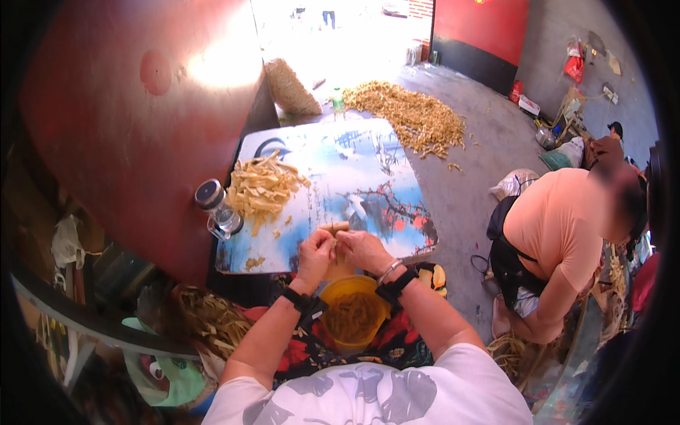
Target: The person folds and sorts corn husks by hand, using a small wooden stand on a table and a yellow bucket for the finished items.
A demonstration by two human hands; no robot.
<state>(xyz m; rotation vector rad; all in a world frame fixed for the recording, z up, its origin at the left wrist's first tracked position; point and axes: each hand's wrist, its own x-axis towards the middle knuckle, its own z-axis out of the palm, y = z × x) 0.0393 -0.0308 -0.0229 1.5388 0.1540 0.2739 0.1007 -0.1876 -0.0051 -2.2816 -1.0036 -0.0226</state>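
Over the near edge of a painted table (319,177), my left hand (317,251) and my right hand (363,251) are close together with fingers pinched. Between them is a small tan, roll-like strip (334,227); its exact kind is not clear. Below the hands, a yellow bucket (386,312) sits at my lap with brown pieces (352,319) inside. A heap of pale yellow strips (262,188) lies at the table's left side. Beside it stands a clear glass flask (223,216) with a dark lid.
Right of me, a person (559,219) in a peach top bends over more strips. Beyond the table, a large heap of yellowish pieces (411,113) covers part of the floor, near a full sack (290,88) and a bottle (338,103). A green bag (163,375) is at lower left.
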